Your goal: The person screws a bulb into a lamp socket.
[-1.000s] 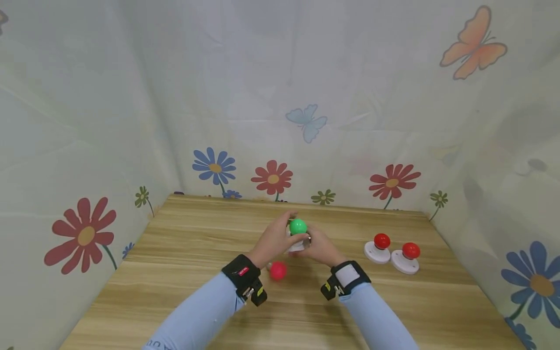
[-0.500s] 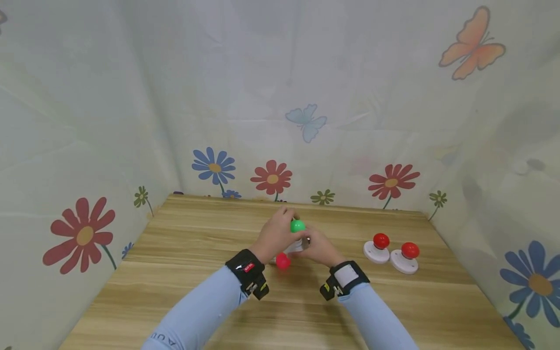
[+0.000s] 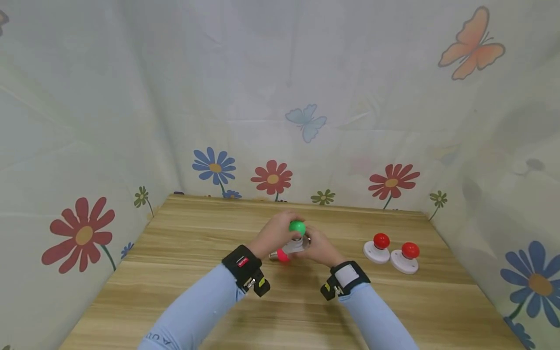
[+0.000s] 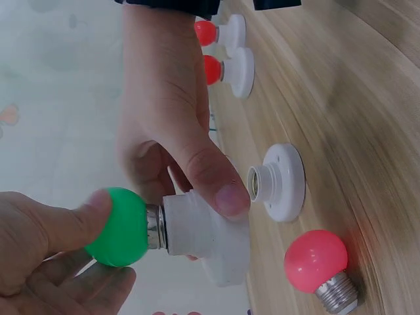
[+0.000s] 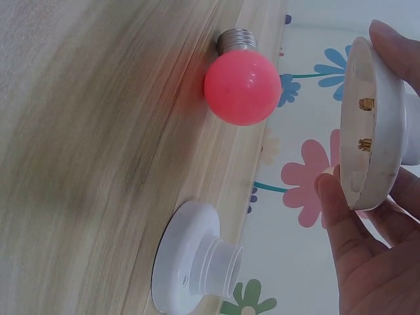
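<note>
My left hand [image 3: 276,234] pinches a green light bulb [image 4: 119,226] between thumb and fingers. The right hand [image 3: 321,248] grips a white lamp holder [image 4: 211,239] by its round base, lifted off the table. The bulb's metal screw cap is partly inside the holder's mouth, with some thread showing. Two brass terminals are visible on the holder's underside [image 5: 367,125] in the right wrist view. Beneath the hands, a loose red bulb [image 4: 315,260] lies on its side on the table. Near it, a second white lamp holder [image 5: 190,256] stands without a bulb; the hands hide it in the head view.
To the right on the wooden table [image 3: 210,301] stand two white lamp holders, one [image 3: 375,254] beside the other [image 3: 404,264], each fitted with a red bulb. A flower-patterned curtain [image 3: 245,97] encloses the table's back and sides.
The left hand's fingers have shifted around the green bulb while the right hand stays nearly still. On the table, the loose red bulb has rolled away from me, closer beneath the hands.
</note>
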The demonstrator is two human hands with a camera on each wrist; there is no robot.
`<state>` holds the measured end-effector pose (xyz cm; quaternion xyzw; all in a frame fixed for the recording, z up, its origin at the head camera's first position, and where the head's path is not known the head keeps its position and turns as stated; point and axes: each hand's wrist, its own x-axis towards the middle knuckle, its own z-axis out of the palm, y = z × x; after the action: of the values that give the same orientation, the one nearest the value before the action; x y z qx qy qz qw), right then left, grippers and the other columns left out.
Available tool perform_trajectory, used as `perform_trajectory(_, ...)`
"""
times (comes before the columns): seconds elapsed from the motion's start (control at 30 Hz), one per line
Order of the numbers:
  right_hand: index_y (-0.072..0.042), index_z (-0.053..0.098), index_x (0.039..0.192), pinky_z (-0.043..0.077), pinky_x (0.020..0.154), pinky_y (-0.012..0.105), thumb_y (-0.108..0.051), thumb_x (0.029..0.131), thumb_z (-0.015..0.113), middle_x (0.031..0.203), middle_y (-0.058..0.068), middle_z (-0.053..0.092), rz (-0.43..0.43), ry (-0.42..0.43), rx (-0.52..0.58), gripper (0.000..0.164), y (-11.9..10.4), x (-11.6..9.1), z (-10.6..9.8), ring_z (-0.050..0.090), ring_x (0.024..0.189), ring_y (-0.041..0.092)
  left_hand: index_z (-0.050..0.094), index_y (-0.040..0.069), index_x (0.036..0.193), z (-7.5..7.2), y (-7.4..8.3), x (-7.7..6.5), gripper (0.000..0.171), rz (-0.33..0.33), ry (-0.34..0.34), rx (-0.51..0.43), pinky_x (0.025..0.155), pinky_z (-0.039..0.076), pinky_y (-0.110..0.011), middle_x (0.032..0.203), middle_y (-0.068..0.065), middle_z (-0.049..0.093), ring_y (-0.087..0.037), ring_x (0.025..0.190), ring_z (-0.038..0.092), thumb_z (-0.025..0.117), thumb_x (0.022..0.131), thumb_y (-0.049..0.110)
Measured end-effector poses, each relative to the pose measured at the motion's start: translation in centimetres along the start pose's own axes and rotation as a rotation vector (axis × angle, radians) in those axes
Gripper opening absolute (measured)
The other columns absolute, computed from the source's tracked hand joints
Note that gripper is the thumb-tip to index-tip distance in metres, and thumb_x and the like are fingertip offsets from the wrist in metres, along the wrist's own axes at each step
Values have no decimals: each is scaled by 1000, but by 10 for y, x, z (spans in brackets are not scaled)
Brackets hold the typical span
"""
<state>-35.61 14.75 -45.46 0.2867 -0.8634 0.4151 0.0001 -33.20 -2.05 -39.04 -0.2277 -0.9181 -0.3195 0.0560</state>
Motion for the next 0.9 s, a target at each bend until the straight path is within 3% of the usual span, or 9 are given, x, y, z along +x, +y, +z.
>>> perform_trajectory(0.23,-10,55,130,45,100,48,-26,71,85,124,7,62,-6,5,4,68,1,0,-1,58,113,23,63,8,123,-3,2,2,40,-9,-53,-41,101,47,-37,127,-7,61,-22,116,58,72,85,3)
perform_trajectory(0.4,-13,58,127,48,97,47,-28,70,86,121,4,64,-39,12,9,65,3,1,0,60,110,22,57,9,132,-5,2,1,52,-21,-42,-71,102,46,-39,133,-10,58,-26,122,55,76,84,13)
perform_trajectory(0.53,-17,61,123,49,94,45,-31,69,87,117,0,65,-47,14,14,62,5,0,1,61,107,19,52,8,134,-5,5,-1,59,-32,22,19,97,50,-39,132,-13,52,-27,115,56,74,85,34)
perform_trajectory(0.63,-16,60,124,49,94,44,-32,70,87,119,0,64,-45,8,8,63,4,0,1,61,107,19,54,7,124,-2,5,-3,60,-17,60,176,85,55,-33,118,-12,53,-22,99,57,72,83,48)
perform_trajectory(0.73,-13,59,125,51,92,43,-31,70,87,118,2,64,-36,4,-6,64,3,0,1,62,104,18,55,7,113,1,5,-4,60,-2,79,272,75,53,-28,103,-8,52,-18,87,54,73,79,53)
perform_trajectory(0.9,-12,58,123,50,91,42,-31,68,88,112,2,65,-4,2,-2,65,-1,0,1,61,99,17,54,8,111,1,7,-5,56,-28,77,259,77,54,-28,101,-5,52,-17,86,54,75,79,48)
